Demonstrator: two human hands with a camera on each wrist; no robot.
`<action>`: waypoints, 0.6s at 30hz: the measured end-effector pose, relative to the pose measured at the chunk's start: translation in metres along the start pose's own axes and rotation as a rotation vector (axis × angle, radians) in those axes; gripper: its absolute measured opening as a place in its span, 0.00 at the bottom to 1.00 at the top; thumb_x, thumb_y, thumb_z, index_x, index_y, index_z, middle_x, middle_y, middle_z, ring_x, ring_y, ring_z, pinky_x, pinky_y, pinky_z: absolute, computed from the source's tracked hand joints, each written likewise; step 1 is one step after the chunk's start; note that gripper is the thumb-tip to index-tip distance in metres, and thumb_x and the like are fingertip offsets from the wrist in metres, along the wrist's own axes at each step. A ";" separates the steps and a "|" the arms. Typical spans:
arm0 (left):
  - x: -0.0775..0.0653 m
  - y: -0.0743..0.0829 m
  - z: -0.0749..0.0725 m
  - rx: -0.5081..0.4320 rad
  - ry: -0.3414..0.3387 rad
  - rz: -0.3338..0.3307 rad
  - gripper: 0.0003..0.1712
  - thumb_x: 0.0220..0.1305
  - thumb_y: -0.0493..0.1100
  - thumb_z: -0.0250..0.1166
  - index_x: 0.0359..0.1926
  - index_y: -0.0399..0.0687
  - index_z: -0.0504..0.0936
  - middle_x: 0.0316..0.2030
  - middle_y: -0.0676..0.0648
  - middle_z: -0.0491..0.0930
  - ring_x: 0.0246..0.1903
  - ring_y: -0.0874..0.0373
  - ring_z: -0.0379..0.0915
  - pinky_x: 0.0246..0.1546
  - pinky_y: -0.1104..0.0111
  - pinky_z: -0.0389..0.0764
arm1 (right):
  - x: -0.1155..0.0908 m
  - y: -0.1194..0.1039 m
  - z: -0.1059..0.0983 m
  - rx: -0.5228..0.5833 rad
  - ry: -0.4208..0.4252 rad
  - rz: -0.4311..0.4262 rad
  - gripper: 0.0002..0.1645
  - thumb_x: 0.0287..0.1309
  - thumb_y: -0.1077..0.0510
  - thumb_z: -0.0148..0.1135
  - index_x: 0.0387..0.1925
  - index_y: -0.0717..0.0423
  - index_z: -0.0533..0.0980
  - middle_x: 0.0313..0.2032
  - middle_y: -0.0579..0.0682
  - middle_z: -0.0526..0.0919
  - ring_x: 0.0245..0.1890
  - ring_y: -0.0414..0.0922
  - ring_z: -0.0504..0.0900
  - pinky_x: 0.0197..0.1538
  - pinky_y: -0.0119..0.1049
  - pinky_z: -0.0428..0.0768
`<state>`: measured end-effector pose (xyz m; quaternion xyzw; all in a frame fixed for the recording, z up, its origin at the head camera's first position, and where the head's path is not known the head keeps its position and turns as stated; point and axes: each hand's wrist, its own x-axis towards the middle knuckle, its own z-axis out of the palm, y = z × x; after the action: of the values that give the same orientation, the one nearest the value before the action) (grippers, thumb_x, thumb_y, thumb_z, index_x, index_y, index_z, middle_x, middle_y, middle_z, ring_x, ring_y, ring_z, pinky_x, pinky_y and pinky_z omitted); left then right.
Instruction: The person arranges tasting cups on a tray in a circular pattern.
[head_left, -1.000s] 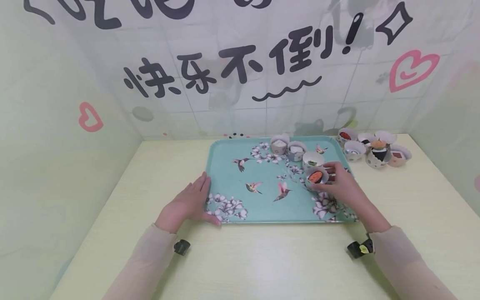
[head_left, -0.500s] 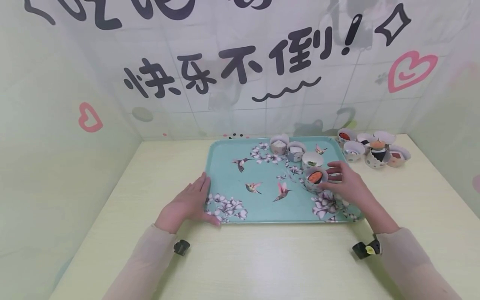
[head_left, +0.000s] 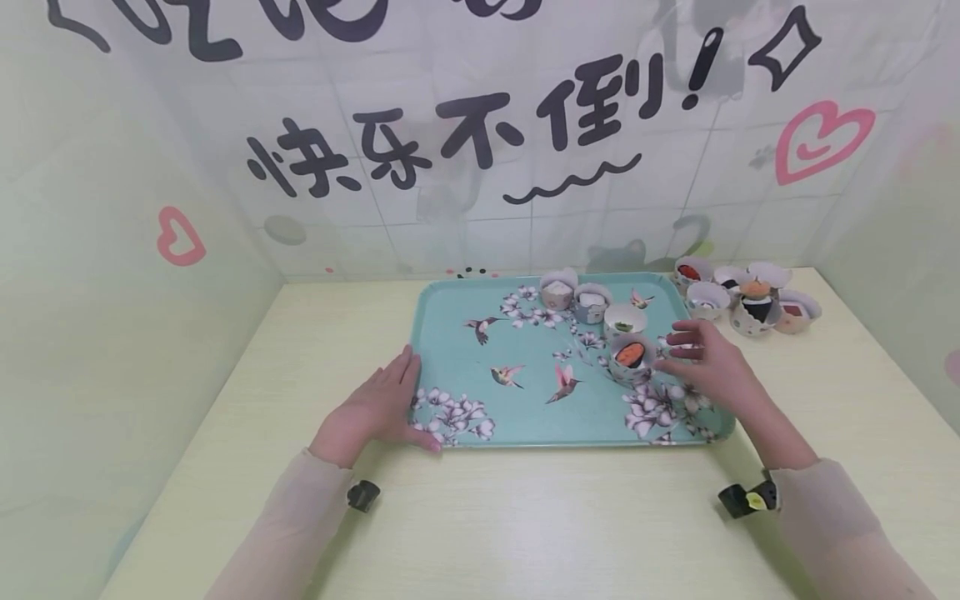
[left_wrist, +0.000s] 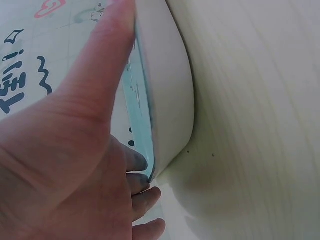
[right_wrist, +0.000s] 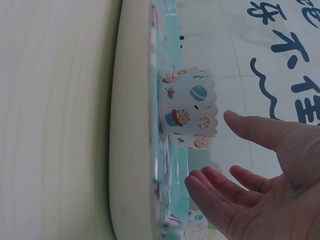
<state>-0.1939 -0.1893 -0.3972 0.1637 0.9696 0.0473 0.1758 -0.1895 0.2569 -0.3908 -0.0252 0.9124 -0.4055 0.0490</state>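
Observation:
A turquoise tray (head_left: 525, 421) printed with flowers and birds lies on the table. My left hand (head_left: 378, 400) rests along its left edge, fingers straight, thumb at the front corner. Beside a paper cup (right_wrist: 187, 107) printed with cupcakes, my right hand (head_left: 708, 367) hovers over the tray's right part with fingers parted and nothing between them. That cup holds a sushi piece (head_left: 630, 355) with an orange top. Behind it on the tray stand a paper cup (head_left: 626, 320) with something green inside and two paper cups (head_left: 591, 303) with white contents.
Right of the tray, several paper cups (head_left: 795, 312) stand clustered at the back of the table (head_left: 525, 525), some with sushi pieces in them. A printed wall (head_left: 465, 242) rises directly behind the tray, and side walls flank the table.
My right hand has let go of the cup with the orange-topped sushi and drawn back to the right. The cup stays on the tray. My left hand has not moved.

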 end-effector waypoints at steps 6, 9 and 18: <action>0.000 0.000 0.001 0.005 0.002 0.003 0.83 0.38 0.74 0.75 0.77 0.29 0.40 0.78 0.30 0.35 0.78 0.36 0.37 0.79 0.45 0.49 | -0.002 0.008 -0.007 -0.001 0.015 0.008 0.46 0.67 0.49 0.63 0.72 0.70 0.53 0.65 0.73 0.67 0.64 0.69 0.71 0.62 0.62 0.77; 0.000 0.000 0.000 0.009 -0.002 0.000 0.83 0.38 0.74 0.75 0.77 0.29 0.40 0.78 0.30 0.35 0.78 0.36 0.37 0.79 0.45 0.48 | -0.003 0.014 -0.011 -0.001 0.021 0.017 0.47 0.67 0.47 0.62 0.72 0.70 0.53 0.65 0.73 0.67 0.64 0.70 0.70 0.62 0.63 0.77; 0.000 0.001 0.000 0.009 -0.006 0.002 0.83 0.38 0.75 0.75 0.77 0.29 0.40 0.78 0.30 0.35 0.78 0.36 0.36 0.79 0.45 0.48 | -0.008 0.028 -0.023 -0.017 0.065 0.037 0.45 0.68 0.46 0.60 0.71 0.70 0.54 0.65 0.75 0.67 0.64 0.71 0.70 0.62 0.66 0.75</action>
<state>-0.1934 -0.1881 -0.3966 0.1654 0.9691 0.0426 0.1781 -0.1846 0.2929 -0.3959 0.0047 0.9173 -0.3972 0.0265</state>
